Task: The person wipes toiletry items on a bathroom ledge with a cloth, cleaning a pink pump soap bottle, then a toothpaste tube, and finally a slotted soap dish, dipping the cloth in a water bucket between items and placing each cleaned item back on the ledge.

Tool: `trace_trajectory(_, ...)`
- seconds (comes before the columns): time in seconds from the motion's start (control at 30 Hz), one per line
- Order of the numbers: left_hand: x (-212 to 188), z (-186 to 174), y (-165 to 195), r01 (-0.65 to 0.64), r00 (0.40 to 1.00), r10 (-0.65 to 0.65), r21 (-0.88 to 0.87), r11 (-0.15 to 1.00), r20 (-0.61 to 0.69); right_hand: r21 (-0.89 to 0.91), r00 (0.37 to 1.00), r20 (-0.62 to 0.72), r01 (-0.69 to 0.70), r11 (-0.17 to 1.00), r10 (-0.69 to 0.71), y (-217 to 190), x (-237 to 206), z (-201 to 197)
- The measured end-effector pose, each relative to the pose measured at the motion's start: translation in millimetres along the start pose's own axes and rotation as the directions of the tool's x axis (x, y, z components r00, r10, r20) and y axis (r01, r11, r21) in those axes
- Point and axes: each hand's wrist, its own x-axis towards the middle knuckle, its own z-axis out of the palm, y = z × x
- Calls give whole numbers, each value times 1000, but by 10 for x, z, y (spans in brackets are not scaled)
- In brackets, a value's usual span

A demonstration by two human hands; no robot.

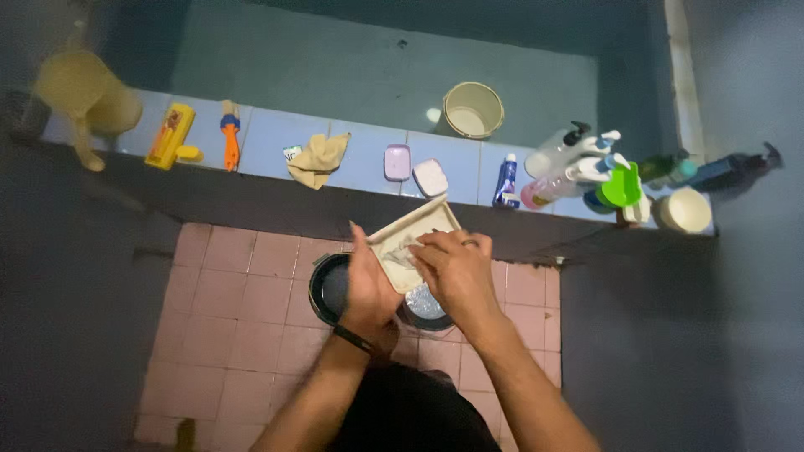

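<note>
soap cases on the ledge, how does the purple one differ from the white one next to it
The purple soap case is lilac, while the white soap case is pale white. The purple soap case lies square to the ledge; the white soap case is turned at an angle. The purple one sits further left, nearer the yellow cloth. Both are small rounded rectangles, lying flat.
</note>
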Motion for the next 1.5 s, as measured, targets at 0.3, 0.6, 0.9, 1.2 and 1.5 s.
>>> trace_trajectory(0.3, -521, 28, -511, 29, 1000, -28, -138, 990, 13, 223, 998, 12, -57, 973, 56, -367, -564, -259)
trace_trajectory(0.6, -490, 223, -941, 106, 978, -86, -98, 990, 192, 34, 976, -76, -202, 979, 204, 8, -748, -748)
trace_trajectory(0.9, -379, 317, -1362, 135, 908, -82, -102, 986, 412, 309, 999, -20, 38, 950, -34, 447, -973, -899)
trace_trajectory(1.2, -423, 518, -1215, 25, 994, -33, 85, 996, 104, 22, 946, 21, -323, 946, 322, 468, -789, -923)
trace_trajectory(1.5, -400, 395, -1013, 90, 996, -89, -43, 995, 21, 213, 984, -46, -159, 964, 172, 340, -671, -750)
